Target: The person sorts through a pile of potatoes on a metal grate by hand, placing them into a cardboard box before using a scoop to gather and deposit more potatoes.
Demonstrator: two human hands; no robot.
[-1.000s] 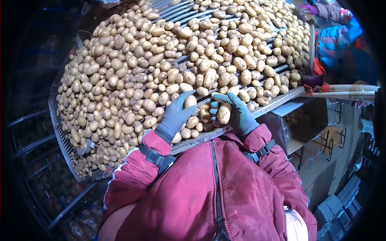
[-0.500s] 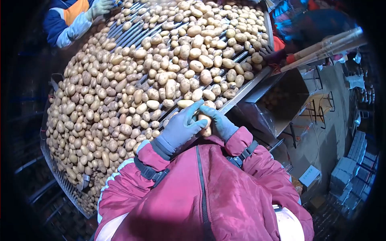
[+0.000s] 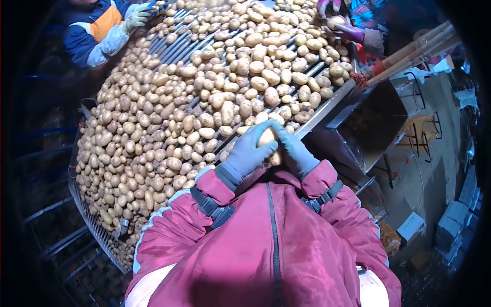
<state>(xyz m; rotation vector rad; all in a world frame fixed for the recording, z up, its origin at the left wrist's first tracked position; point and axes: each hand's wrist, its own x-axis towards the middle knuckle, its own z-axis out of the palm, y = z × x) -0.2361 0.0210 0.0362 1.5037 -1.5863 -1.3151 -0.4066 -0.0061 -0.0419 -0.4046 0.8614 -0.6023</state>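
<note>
Both of my hands wear blue-grey gloves and come together at the near edge of the potato heap, close to my jacket. My left hand (image 3: 250, 152) curls round a pale potato (image 3: 267, 137) from the left. From the other side my right hand (image 3: 296, 152) closes on the same potato, fingertips meeting above it. A second potato (image 3: 276, 157) shows just below, between the palms; how it is held is partly hidden. Loose potatoes (image 3: 206, 133) lie thickly on a roller table (image 3: 169, 50) beyond my hands.
A metal rail (image 3: 327, 108) edges the table on the right, with a large bin (image 3: 353, 146) beside it. A co-worker's gloved hand (image 3: 135, 16) is at the far left; another's purple gloves (image 3: 352, 33) hold a potato at far right. Wooden poles (image 3: 409, 55) jut in.
The whole view has shifted, so the table and my hands appear farther right. My hands remain closed round the potatoes. The right-hand co-worker's hands have moved up, now holding a potato.
</note>
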